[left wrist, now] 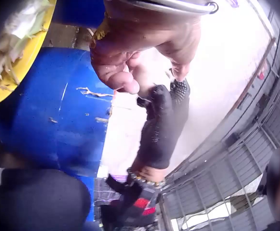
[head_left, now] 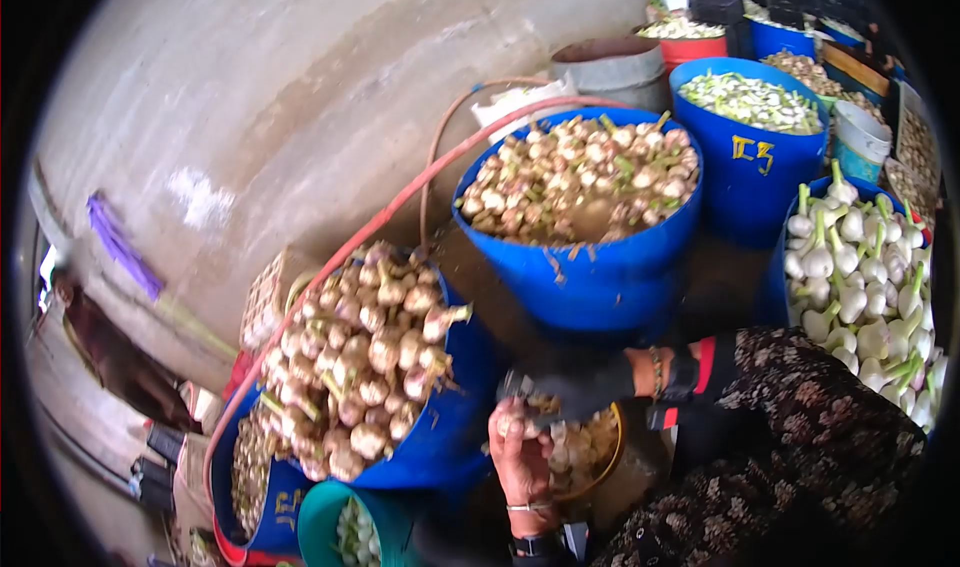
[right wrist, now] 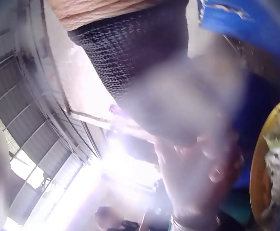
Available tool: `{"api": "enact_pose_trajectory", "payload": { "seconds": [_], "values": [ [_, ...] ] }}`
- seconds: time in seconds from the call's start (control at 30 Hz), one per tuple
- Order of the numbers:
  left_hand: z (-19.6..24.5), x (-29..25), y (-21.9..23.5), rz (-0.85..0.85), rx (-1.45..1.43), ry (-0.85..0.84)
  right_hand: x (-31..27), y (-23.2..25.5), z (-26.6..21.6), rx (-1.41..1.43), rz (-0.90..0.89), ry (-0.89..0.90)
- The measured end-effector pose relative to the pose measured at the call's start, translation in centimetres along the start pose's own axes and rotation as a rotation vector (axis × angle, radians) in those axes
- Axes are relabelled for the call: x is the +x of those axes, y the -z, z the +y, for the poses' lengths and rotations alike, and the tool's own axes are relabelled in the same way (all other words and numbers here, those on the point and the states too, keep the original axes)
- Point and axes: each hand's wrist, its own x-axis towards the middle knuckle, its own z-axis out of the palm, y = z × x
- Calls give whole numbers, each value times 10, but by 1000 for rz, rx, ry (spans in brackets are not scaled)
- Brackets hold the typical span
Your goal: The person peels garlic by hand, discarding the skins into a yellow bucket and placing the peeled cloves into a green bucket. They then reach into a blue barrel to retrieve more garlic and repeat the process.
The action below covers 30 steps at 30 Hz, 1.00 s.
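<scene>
A bare left hand (head_left: pixel 520 457) pinches a garlic bulb (head_left: pixel 512 424) above the near rim of a yellow bowl (head_left: pixel 612 457) of trimmings. The gloved right hand (head_left: pixel 585 392) meets it, fingers curled; whether it holds a blade cannot be told. This looks like trimming mid-way; next, the cleaned bulb needs dropping into a blue tub (head_left: pixel 600 277).

Concrete floor (head_left: pixel 280 87), blue garlic tubs (head_left: pixel 590 267)
</scene>
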Motion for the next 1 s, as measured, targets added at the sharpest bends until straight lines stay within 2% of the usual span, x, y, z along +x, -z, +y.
{"api": "enact_pose_trajectory", "payload": {
  "seconds": [0.03,0.07,0.13,0.23,0.27,0.3,0.37,0.4,0.47,0.5,0.57,0.73,0.8,0.83,0.9,0.97,1.0],
  "values": [
    [0,-2,8,-52,4,-71,-1,0,-7,132,95,-115],
    [3,-6,11,-64,14,-101,-7,-6,-3,152,82,-110],
    [11,-17,14,-81,28,-130,-14,-15,6,174,12,-435],
    [14,-22,11,-52,156,-181,-18,-29,2,75,-57,-351],
    [15,-24,7,-42,248,-251,-17,-36,-1,267,15,-349],
    [15,-24,7,-29,342,-320,-18,-45,3,275,16,-350],
    [13,-23,16,-34,439,-320,-19,-60,17,434,-3,-309],
    [12,-20,18,-33,510,-340,-16,-57,17,491,-32,-343],
    [1,-12,35,2,758,-408,-19,-67,40,493,-59,-351],
    [1,-10,34,11,764,-397,-20,-73,45,496,-78,-358],
    [3,-5,26,56,1215,-685,-27,-82,55,508,-42,-321],
    [-2,4,27,12,1282,-636,-33,-82,70,468,42,-274],
    [-10,13,32,-17,1004,-566,-31,-73,78,418,-29,-319],
    [-13,15,28,-23,999,-562,-30,-68,80,414,-27,-326],
    [-17,16,18,60,232,-61,-29,-58,82,397,-74,-346],
    [-19,20,22,4,119,-51,-31,-50,90,454,-106,-331],
    [-20,21,27,-80,-130,35,-31,-48,91,509,-134,-310]
  ]
}}
